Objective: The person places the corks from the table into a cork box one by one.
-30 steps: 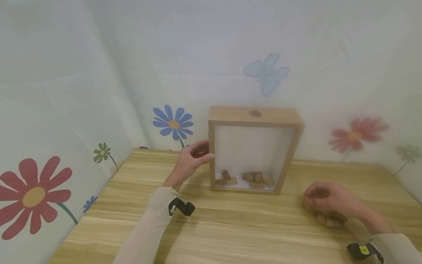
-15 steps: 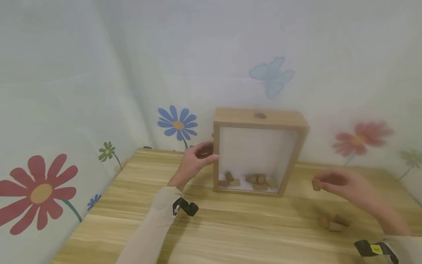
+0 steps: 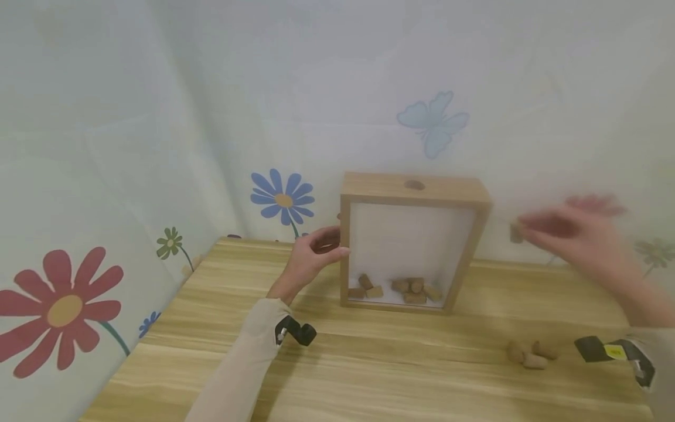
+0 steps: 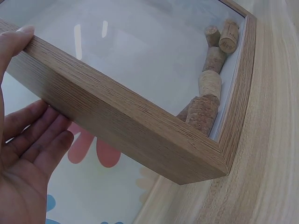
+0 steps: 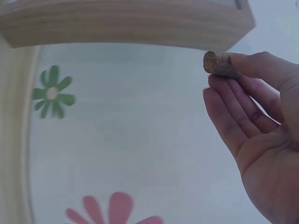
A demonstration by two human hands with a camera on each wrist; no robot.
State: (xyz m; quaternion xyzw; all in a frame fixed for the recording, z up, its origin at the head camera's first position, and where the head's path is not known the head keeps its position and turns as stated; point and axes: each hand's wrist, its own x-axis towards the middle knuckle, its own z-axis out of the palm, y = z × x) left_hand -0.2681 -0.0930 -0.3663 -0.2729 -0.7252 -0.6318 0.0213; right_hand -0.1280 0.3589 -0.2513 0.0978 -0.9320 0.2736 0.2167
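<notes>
A shallow wooden shadow box (image 3: 411, 198) with a clear front stands upright on the table. A round hole (image 3: 414, 185) is cut in its top side, and several corks (image 3: 415, 298) lie along its bottom inside. My left hand (image 3: 308, 258) holds the box by its left side, thumb (image 4: 17, 41) on the front edge and fingers behind. Right of the box, my right hand (image 3: 587, 240) pinches one wine cork (image 3: 516, 232) between thumb and fingertips, raised above the table. The right wrist view shows that cork's end (image 5: 211, 62) tilted outward, near the box's wooden side.
Several loose corks (image 3: 535, 360) lie in a small group on the wood-grain table (image 3: 401, 375), below my right hand. Behind the table hangs a pale cloth (image 3: 316, 88) printed with flowers and a butterfly.
My right hand was down at the loose corks; it has picked one up and risen with it, beside the box's upper half. The left hand stays on the box.
</notes>
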